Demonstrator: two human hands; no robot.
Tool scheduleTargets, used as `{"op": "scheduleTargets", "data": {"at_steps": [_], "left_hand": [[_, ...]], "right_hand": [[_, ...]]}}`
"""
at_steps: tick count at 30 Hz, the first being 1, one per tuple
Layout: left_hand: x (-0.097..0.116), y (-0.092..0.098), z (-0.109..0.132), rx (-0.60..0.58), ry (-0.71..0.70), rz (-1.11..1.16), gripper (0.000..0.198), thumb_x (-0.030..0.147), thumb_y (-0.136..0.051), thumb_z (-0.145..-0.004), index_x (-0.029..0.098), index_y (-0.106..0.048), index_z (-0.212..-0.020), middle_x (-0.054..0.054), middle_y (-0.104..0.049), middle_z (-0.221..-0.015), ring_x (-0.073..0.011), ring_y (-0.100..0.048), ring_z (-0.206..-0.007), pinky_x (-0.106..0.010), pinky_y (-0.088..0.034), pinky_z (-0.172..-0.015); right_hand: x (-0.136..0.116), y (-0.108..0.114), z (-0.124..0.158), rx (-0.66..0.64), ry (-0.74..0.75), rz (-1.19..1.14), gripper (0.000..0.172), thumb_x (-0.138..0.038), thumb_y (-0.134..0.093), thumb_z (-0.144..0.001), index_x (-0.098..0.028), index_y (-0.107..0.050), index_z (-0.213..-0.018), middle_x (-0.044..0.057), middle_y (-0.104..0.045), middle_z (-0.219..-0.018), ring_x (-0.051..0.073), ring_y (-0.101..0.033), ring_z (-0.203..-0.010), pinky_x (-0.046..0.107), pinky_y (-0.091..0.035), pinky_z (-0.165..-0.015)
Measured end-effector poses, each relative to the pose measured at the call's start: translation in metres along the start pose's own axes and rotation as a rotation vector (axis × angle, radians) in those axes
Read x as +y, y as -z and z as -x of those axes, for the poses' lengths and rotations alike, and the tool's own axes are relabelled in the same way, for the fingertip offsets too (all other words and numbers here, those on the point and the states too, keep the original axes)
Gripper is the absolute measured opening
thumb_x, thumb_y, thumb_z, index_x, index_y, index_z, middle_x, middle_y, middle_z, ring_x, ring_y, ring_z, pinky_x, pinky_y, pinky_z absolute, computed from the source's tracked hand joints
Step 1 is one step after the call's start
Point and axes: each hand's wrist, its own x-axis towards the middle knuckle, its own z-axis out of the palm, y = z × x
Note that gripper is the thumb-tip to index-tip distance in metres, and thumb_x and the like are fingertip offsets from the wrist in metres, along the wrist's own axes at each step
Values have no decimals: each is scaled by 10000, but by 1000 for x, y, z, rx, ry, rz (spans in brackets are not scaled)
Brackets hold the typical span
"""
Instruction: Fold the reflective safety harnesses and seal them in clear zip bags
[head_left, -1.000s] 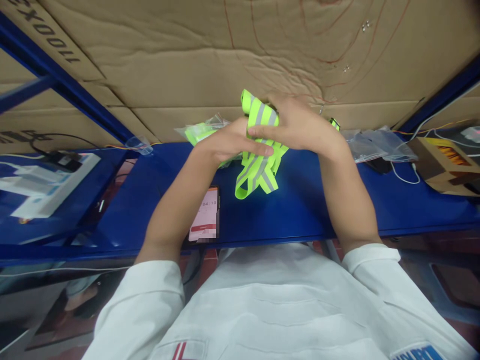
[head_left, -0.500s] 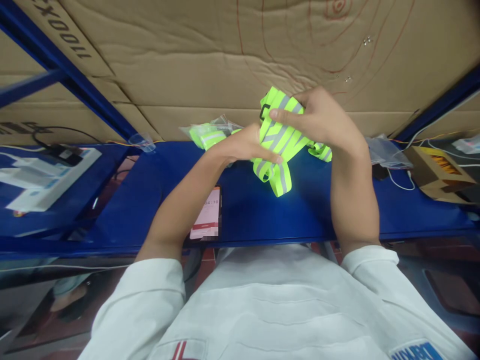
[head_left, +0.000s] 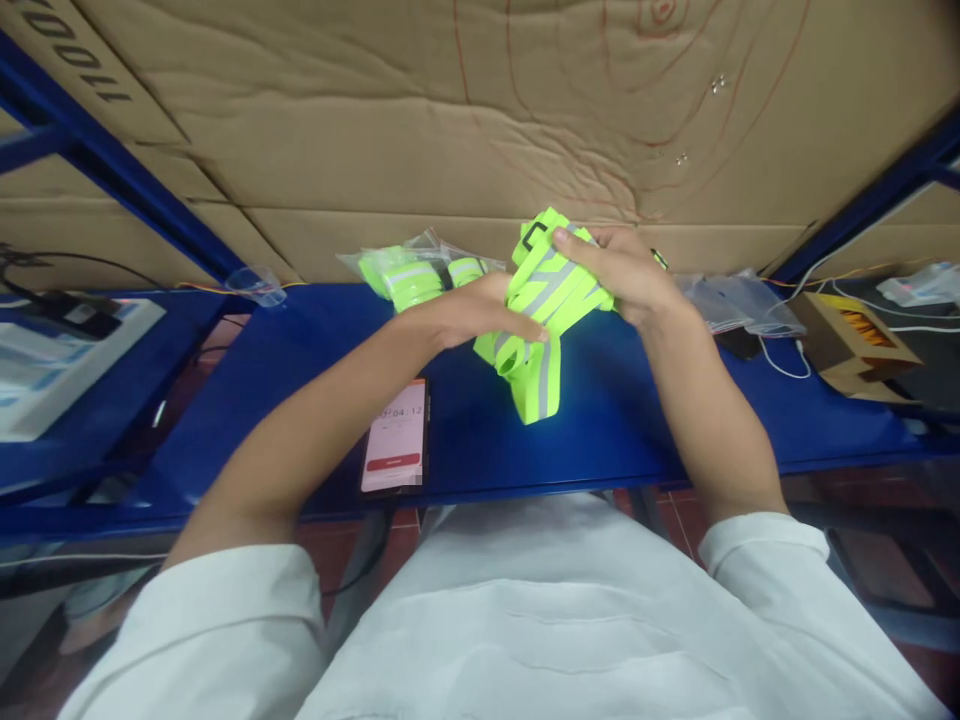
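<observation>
Between my hands is a folded bundle of neon-yellow reflective strap (head_left: 551, 290) with grey stripes and a black buckle (head_left: 534, 236) at its upper end. My right hand (head_left: 626, 270) grips the bundle's upper right side, thumb lying on top. Lower down, my left hand (head_left: 487, 308) is closed on the other side, its thumb across the strap. Below the left thumb, loose loops of strap (head_left: 540, 385) hang over the blue table. Behind my left hand lies a clear plastic bag (head_left: 409, 280) with more neon-yellow strap inside. Most of the fingers are hidden behind the bundle.
A phone (head_left: 395, 440) showing a timer lies near the front edge of the blue table (head_left: 600, 440). Farther right are clear plastic bags (head_left: 750, 305) and an open cardboard box (head_left: 847, 345). A clear cup (head_left: 256, 287) stands back left. Cardboard (head_left: 337, 120) walls the back.
Both hands and the strap bundle have come lower and slightly nearer to me. The hanging loops reach further down. More of the phone shows beside my left forearm.
</observation>
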Motion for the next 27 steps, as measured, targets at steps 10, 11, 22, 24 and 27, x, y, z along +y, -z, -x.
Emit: {"op": "scheduleTargets", "data": {"at_steps": [10, 11, 22, 24, 27], "left_hand": [[-29, -28, 50, 161, -97, -674, 483, 507, -828, -939, 138, -765, -1244, -108, -815, -1167, -346, -771, -1154, -475, -625, -1076], [-29, -35, 61, 250, -142, -781, 541, 483, -812, -975, 137, -713, -1378, -145, -785, -1295, -364, -737, -1269, -512, -587, -1161], [-65, -81, 213, 415, -221, -1511, 528, 355, -793, -1015, 195, -579, -1470, -225, -688, -1398, -388, -725, -1241, -534, -611, -1035], [-76, -86, 225, 534, 111, -1510, 747, 528, -785, -991, 143, -483, -1556, -322, -576, -1530, -510, -680, -1312, -614, -630, -965], [-91, -91, 239, 618, 448, -1395, 894, 608, -725, -1002, 124, -345, -1651, -334, -523, -1606, -552, -640, -1379, -673, -621, -994]], "right_hand": [[20, -23, 63, 237, 359, 331, 605, -825, -804, -876, -234, -815, -1005, 16, -782, -934, 220, -748, -840, 336, -632, -752], [25, -21, 64, 273, 366, 341, 586, -803, -810, -884, -231, -817, -1012, 20, -780, -933, 216, -738, -827, 332, -623, -742], [74, 17, 67, 451, 207, 254, 432, -593, -829, -936, -171, -831, -1029, 40, -763, -905, 177, -641, -751, 319, -532, -718], [74, 16, 68, 457, 228, 253, 457, -613, -825, -939, -171, -839, -1058, 49, -771, -912, 191, -652, -765, 329, -539, -720], [74, 16, 70, 446, 250, 252, 466, -631, -833, -939, -180, -842, -1053, 72, -772, -910, 210, -658, -769, 348, -547, -720]]}}
